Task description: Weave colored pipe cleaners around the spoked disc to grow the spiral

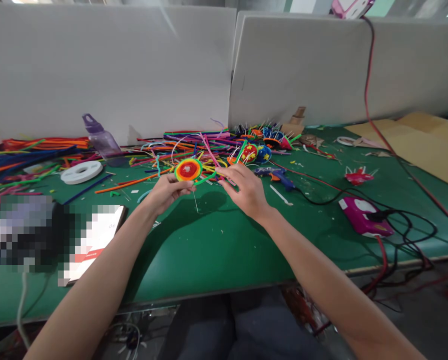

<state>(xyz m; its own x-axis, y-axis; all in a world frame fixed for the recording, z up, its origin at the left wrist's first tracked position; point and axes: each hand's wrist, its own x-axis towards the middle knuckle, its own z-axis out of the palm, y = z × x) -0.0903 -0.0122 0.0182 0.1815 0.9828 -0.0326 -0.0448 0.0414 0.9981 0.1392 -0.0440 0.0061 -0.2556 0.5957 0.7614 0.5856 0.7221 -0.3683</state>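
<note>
Above the green table, my left hand (170, 191) pinches the lower edge of a round coil of pipe cleaner (188, 171), with red, orange, yellow and green rings. A green pipe cleaner end (207, 178) runs from the coil's rim toward the right. My right hand (245, 186) has its thumb and fingers closed on that green end. Behind both hands lie loose pipe cleaners (148, 159) in many colours. A blue glue gun (278, 176) with an orange trigger rests just right of my right hand. Red and blue starred ornaments (251, 153) sit behind it.
A purple bottle (105, 142) and a white tape roll (81, 172) stand at the left, near a white booklet (96, 245). At the right are a magenta power strip (364, 216) with tangled cables and brown cardboard (426, 145). White panels (114, 70) close off the back.
</note>
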